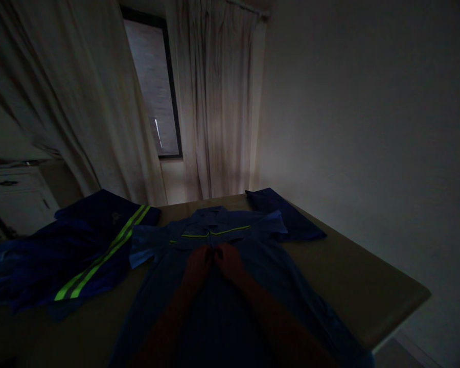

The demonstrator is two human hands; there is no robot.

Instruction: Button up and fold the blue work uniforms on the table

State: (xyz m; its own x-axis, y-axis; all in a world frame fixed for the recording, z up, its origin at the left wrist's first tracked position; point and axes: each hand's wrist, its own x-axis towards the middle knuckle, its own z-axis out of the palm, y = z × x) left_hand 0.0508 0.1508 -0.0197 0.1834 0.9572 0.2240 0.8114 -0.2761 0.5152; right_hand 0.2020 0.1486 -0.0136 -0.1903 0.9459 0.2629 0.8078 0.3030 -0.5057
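A dark blue short-sleeved work garment lies spread front up on the table, its collar at the far end. Thin yellow-green piping crosses its chest. My left hand is closed in a pinch at the middle of the front, just below the piping. Beside it, my right hand pinches at the same front opening, the fingers of both nearly touching. Both hands appear to grip the cloth along the centre line. Dim light hides the exact fastening between the fingertips.
Piled blue clothing with two bright yellow-green stripes lies at the left. A folded dark blue cloth rests at the far right, near the right sleeve. The table ends at a rounded right corner. Curtains hang behind; a white cabinet stands left.
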